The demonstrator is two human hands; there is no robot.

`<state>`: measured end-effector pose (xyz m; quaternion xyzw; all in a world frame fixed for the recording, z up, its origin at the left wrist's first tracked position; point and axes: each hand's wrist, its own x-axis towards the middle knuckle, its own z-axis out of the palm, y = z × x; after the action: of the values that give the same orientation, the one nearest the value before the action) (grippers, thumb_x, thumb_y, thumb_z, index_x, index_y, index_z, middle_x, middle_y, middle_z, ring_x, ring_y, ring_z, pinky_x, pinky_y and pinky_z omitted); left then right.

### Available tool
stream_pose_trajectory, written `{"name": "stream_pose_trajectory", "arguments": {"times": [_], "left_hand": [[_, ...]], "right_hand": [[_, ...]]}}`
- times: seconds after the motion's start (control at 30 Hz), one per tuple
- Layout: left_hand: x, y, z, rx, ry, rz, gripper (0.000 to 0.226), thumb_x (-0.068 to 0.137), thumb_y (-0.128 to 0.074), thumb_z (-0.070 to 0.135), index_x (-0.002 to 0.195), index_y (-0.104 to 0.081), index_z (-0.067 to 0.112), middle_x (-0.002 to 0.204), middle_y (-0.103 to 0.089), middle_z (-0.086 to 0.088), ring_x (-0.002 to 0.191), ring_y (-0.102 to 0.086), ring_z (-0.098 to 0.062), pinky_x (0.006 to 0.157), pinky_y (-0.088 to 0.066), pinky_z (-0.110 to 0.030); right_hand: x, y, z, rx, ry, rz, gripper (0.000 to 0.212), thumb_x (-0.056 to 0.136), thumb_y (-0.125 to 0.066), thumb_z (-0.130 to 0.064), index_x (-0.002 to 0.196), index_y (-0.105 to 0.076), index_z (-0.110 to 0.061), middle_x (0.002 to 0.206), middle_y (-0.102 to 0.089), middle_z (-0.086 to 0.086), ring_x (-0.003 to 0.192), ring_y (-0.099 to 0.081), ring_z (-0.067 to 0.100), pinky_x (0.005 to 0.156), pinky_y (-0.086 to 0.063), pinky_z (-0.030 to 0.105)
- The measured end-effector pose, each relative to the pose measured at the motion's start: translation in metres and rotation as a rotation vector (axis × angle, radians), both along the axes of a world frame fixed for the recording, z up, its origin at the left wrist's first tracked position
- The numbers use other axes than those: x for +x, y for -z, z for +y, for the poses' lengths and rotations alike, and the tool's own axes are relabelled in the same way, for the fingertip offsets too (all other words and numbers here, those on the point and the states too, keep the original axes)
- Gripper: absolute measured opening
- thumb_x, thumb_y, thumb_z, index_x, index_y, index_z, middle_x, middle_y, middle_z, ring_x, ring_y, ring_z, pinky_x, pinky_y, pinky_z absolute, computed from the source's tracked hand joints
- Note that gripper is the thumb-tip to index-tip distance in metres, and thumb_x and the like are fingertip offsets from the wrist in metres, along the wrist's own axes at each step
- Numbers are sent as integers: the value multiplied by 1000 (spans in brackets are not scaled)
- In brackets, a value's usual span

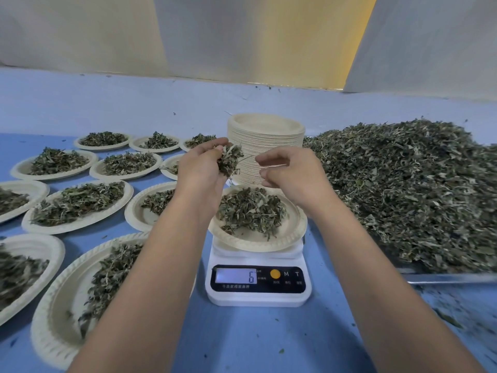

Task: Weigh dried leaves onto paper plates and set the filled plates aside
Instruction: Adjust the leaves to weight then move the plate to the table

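While I look down through the head camera, my left grip (200,170) is curled round a clump of dried leaves (228,160). It holds the clump in the air above the far left edge of the paper plate (294,232). That plate sits on the white scale (258,296) in the middle of the blue tabletop (242,343), and a loose mound of leaves (251,208) lies in it. The display (236,275) on the front of the scale shows a 6.

My right grip (291,176) hangs just beside the clump, over the plate's far right edge. Its fingers are bent toward the thumb with a narrow gap between them. A thin stem reaches from the clump toward the thumb, but I cannot tell whether this grip pinches it or holds nothing.

Behind both grips stands a tall stack of empty plates (269,135), just beyond the scale. To the right, a big heap of loose leaves (416,189) lies on a metal tray (446,278) whose near edge shows below it.

To the left, filled plates (53,178) lie in rows on the tabletop, each with its own leaves. The nearest ones are partly hidden by my left forearm.
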<state>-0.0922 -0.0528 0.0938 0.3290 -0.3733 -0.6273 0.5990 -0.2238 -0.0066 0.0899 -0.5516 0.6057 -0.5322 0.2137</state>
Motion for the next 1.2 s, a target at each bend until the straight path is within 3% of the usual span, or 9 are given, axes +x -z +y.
{"name": "stream_pose_trajectory", "arguments": {"times": [0.27,0.43,0.67,0.87,1.07,1.2], "left_hand": [[-2,-2,1,-8,24,24,25,98,-41,-3,88,-62,6,86,-66,-10,77,-65,-18,67,-56,-27],[-7,-1,4,-30,61,-18,24,97,-41,-2,88,-61,8,87,-64,-9,78,-61,-17,65,-51,-26],[-12,0,8,-30,75,-18,26,96,-43,-4,84,-63,9,86,-65,-9,79,-63,-17,72,-54,-27],[-15,-1,11,-35,85,-38,26,97,-42,-4,84,-61,8,83,-64,-8,74,-62,-17,72,-53,-29],[-7,-1,5,-38,17,-82,25,97,-42,-1,87,-62,8,91,-65,-10,86,-64,-22,82,-53,-36],[-2,0,1,0,-9,-54,25,98,-42,-1,88,-63,8,94,-66,-11,86,-66,-21,76,-58,-34]], "right_hand": [[-1,-1,0,-51,-7,-63,15,83,-70,-12,97,-69,-18,86,-71,1,75,-66,11,65,-55,22],[6,-2,0,-47,-82,-118,7,84,-71,-10,87,-70,-15,72,-67,1,69,-64,9,68,-57,22],[7,1,-2,-56,0,-47,15,80,-73,-11,77,-65,-24,68,-66,0,68,-63,14,80,-57,43],[1,3,-4,-31,35,-71,18,80,-73,-7,71,-66,-21,66,-66,2,65,-62,16,82,-57,45],[-7,5,-7,-2,53,-20,24,82,-70,-9,64,-65,-24,64,-65,-1,67,-60,14,82,-54,44],[-13,5,-5,46,46,-10,25,85,-69,-10,64,-64,-23,67,-65,0,71,-60,16,84,-52,44]]}}
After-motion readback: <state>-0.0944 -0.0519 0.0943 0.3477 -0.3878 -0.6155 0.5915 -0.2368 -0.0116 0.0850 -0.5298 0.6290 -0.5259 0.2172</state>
